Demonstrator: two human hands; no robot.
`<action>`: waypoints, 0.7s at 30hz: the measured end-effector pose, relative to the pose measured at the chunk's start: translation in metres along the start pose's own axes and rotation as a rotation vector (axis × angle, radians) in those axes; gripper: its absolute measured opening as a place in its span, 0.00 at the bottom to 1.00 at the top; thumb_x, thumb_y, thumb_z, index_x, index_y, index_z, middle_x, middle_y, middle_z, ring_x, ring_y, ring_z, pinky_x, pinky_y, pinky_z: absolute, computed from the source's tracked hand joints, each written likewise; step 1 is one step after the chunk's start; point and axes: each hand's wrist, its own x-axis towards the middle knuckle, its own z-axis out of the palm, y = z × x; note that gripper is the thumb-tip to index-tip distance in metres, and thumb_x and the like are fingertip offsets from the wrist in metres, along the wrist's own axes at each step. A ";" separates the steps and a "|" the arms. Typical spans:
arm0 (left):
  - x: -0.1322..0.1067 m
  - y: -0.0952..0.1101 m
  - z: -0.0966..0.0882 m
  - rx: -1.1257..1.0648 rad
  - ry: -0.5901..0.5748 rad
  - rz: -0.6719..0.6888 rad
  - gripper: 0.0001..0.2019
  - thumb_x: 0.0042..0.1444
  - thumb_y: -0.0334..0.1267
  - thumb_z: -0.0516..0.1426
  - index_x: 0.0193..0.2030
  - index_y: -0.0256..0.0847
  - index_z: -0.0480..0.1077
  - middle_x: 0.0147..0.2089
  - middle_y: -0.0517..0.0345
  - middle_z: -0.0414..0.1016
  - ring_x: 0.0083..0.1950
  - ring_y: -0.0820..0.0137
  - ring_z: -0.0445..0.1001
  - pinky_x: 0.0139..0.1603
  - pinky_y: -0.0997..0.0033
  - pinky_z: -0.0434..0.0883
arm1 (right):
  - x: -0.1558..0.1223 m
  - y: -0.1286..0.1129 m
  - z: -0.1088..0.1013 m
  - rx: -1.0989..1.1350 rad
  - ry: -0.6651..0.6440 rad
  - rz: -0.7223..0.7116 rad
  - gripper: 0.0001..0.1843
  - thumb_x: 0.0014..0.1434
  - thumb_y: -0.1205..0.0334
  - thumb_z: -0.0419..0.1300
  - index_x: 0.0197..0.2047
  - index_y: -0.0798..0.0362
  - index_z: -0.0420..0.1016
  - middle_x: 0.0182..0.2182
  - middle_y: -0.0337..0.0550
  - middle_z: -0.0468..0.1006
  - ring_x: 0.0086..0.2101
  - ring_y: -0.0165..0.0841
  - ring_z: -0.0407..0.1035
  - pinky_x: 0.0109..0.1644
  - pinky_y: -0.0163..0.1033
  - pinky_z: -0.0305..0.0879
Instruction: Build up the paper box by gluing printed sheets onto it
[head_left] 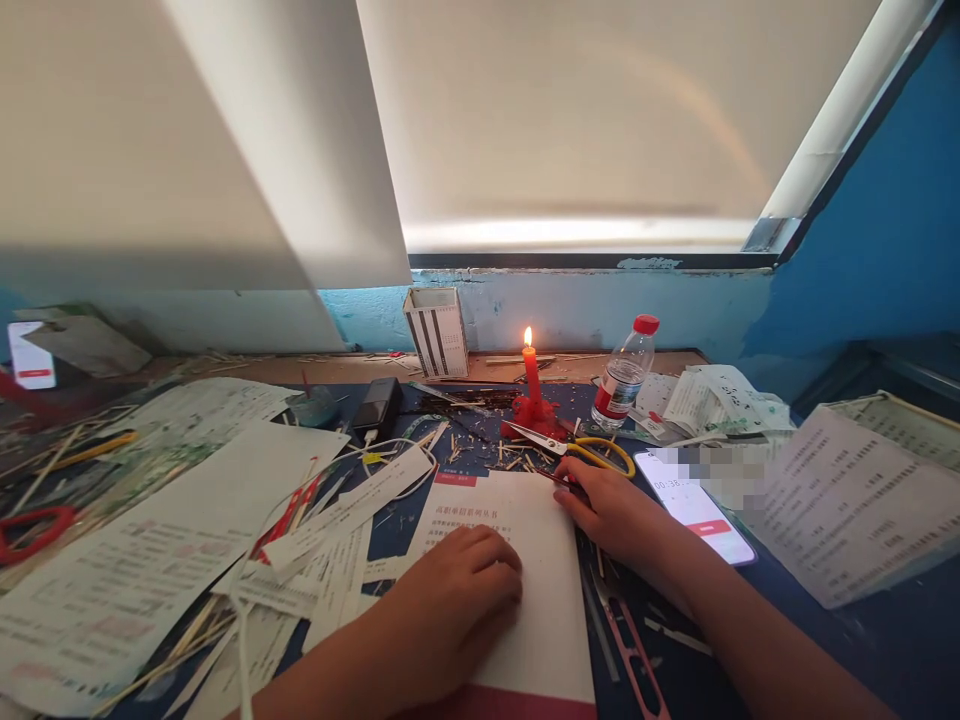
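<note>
While a white printed paper sheet point(553, 600) is pressed by the left hand point(476, 575), its fingers loosely curled and anything beneath them hidden, a thin dark stick point(559, 481) is pinched in the nearly closed fingers of the right hand point(596, 505), at the sheet's one o'clock. Yellow-handled metal scissors point(564, 447) are seen at that hand's twelve o'clock, a lit red wax candle point(532, 375) at eleven.

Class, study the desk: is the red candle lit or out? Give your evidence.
Lit: a bright flame shows at the top of the red candle.
</note>
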 end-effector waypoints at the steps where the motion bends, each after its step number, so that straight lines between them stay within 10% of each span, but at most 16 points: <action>1: 0.001 0.001 0.001 -0.007 -0.005 -0.008 0.06 0.67 0.32 0.53 0.42 0.44 0.71 0.50 0.55 0.78 0.53 0.62 0.74 0.59 0.56 0.72 | 0.001 0.000 0.000 -0.002 -0.004 0.001 0.09 0.71 0.56 0.55 0.50 0.48 0.73 0.45 0.47 0.84 0.44 0.43 0.77 0.46 0.42 0.64; 14: -0.005 0.015 0.010 -0.044 -0.079 -0.238 0.08 0.70 0.33 0.49 0.44 0.42 0.69 0.53 0.50 0.72 0.55 0.59 0.70 0.60 0.53 0.70 | -0.002 0.001 -0.001 -0.026 -0.050 0.006 0.13 0.68 0.59 0.59 0.55 0.47 0.74 0.44 0.47 0.85 0.43 0.44 0.78 0.46 0.43 0.65; 21: -0.043 -0.020 -0.021 -0.053 0.288 -0.584 0.12 0.68 0.43 0.48 0.46 0.47 0.73 0.46 0.55 0.81 0.45 0.61 0.79 0.50 0.60 0.75 | 0.002 -0.004 0.003 -0.067 -0.038 0.008 0.23 0.70 0.54 0.57 0.65 0.48 0.71 0.58 0.53 0.80 0.56 0.50 0.74 0.56 0.48 0.65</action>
